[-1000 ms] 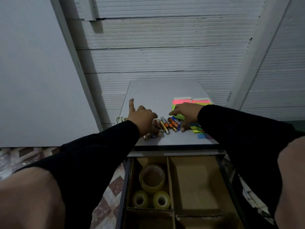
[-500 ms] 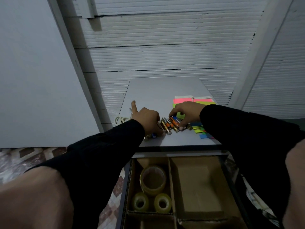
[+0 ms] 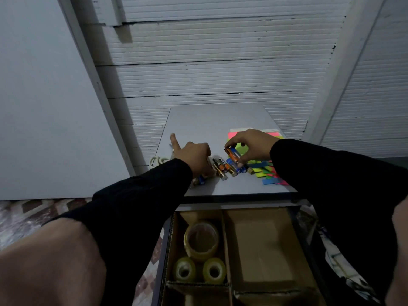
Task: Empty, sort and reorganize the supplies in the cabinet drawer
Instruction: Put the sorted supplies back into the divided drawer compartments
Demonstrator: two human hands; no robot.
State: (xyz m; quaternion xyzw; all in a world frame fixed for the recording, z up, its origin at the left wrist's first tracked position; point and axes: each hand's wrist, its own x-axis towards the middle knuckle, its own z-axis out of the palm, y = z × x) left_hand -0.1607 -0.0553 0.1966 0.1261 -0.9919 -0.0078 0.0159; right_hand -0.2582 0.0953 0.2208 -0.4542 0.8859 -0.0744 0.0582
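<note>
On top of the cabinet's grey surface (image 3: 212, 120), the head view showed the sorting about midway, by my judgement. Three tape rolls (image 3: 201, 255) already sat in the drawer's (image 3: 260, 246) left cardboard compartment; the right one held nothing. Batteries (image 3: 223, 167), orange, blue and gold, lay loose near neon sticky notes (image 3: 268, 171). The right hand (image 3: 251, 143) pinched a few batteries. The left hand (image 3: 194, 156) was curled over others, index finger out; its grip was probably closed on them, though hidden.
</note>
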